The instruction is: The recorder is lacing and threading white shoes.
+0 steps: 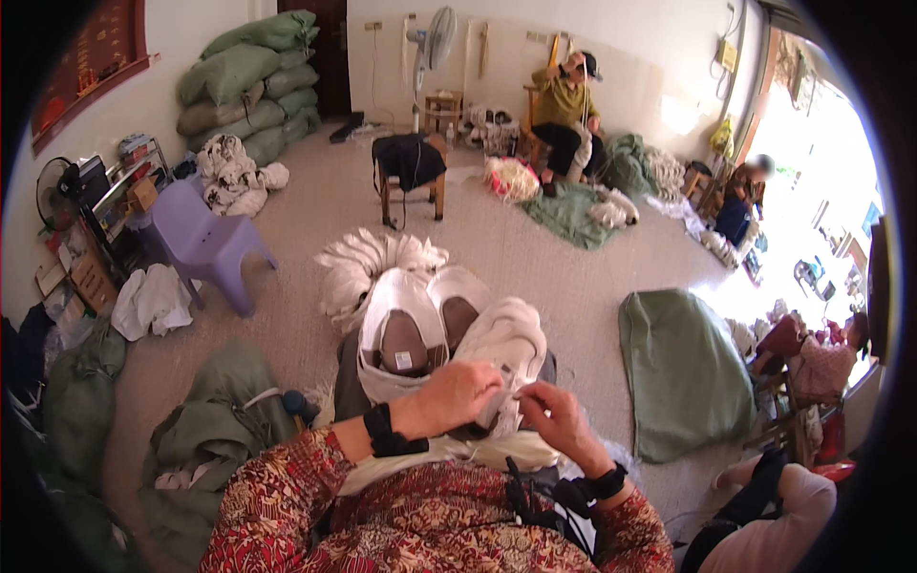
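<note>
In my lap lie several white shoes. One white shoe point(511, 334) rests toward my right, its near end between my hands. To its left, a white shoe with a brown insole point(401, 342) faces upward, a small white label on the insole. Behind that, another shoe point(458, 315) shows its brown insole. My left hand point(463, 393) is closed at the shoe's near end, fingers curled in a pinch. Opposite it, my right hand point(559, 420) pinches thumb and fingertips together close to the shoe. What either pinch holds is too small to make out.
A bundle of white shoe pieces point(368, 272) lies on the floor ahead. Green sacks point(683, 377) flank me; a purple chair point(215, 239) stands left. A stool point(411, 177) stands ahead. One person point(568, 119) sits farther back; others sit along the right.
</note>
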Demonstrator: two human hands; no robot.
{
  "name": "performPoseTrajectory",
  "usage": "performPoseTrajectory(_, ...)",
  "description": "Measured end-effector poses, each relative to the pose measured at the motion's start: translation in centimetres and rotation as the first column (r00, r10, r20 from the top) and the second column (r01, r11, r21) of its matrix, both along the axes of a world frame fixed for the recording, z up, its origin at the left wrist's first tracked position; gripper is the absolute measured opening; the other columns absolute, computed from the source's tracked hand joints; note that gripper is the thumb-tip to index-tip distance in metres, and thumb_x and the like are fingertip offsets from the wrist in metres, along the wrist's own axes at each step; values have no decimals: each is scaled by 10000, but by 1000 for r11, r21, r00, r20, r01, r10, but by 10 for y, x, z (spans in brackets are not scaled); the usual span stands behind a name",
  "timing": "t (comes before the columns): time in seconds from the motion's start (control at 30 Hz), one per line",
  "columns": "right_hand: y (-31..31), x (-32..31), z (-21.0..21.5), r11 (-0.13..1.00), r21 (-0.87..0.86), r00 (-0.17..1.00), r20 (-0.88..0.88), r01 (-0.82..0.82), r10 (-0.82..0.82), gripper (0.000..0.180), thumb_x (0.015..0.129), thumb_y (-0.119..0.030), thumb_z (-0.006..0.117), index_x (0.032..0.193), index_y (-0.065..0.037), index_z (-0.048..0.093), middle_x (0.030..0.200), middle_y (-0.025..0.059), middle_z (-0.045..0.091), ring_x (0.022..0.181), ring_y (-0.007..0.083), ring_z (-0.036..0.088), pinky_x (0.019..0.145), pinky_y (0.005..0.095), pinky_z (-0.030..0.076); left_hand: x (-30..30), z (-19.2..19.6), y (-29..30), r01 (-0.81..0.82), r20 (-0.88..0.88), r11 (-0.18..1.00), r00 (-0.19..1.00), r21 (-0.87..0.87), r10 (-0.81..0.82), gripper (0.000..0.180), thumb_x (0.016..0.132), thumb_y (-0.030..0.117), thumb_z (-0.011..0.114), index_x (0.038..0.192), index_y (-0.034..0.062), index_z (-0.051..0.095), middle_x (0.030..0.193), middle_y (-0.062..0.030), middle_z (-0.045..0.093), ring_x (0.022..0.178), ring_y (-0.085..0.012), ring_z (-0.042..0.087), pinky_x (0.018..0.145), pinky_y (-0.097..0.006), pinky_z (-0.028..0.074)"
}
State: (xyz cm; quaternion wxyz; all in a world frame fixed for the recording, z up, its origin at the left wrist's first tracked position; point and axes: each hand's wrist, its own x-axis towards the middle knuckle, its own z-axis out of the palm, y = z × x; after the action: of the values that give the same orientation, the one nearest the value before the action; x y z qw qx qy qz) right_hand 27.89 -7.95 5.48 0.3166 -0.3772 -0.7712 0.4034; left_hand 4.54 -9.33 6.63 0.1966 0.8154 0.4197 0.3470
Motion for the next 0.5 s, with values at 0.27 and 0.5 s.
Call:
performPoseTrajectory(0.27,-2,-13,5,954,299,989,135,22,-66,131,883,-20,654,1009,12,669,905,149,648,675,297,638,619,362,500,2,-7,3,13,14,1000,1000,-19,-12,122,870,89,650,935,-14,666,873,-188,646,826,-388,637,723,-438,503)
performPoseTrajectory(0.5,1,-18,-11,986,147,997,-13,78,-77,157,884,-20,682,1036,18,689,896,129,670,698,232,671,620,323,512,14,-2,5,13,13,999,1000,-52,-13,113,865,87,652,923,-10,662,836,-201,659,788,-383,649,687,-426,506)
